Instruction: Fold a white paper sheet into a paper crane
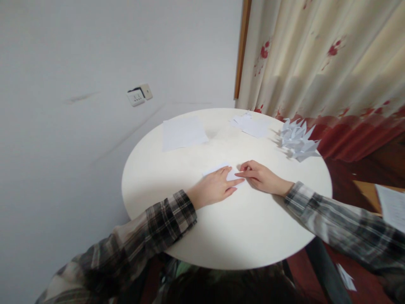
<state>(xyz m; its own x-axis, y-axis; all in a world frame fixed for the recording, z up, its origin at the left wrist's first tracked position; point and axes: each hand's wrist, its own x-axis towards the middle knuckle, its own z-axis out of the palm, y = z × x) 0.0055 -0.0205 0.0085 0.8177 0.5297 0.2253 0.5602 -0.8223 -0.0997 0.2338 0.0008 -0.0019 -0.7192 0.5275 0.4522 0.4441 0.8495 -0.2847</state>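
A small piece of white paper [232,174] lies on the round white table [228,236], partly hidden under my left hand. My left hand [218,184] rests flat on it, fingers stretched out and slightly apart. From the right, my right hand [261,176] meets the paper's right edge; its fingers are bent and drawn together at the tips. How firmly the right fingertips pinch the paper is hard to make out. Part of the paper shows between the two hands.
A white sheet [183,133] lies at the table's back left. More paper pieces [253,126] are at the back. Several folded paper cranes [297,139] cluster near the right edge. A wall socket [136,98] is on the left, a curtain [316,63] behind.
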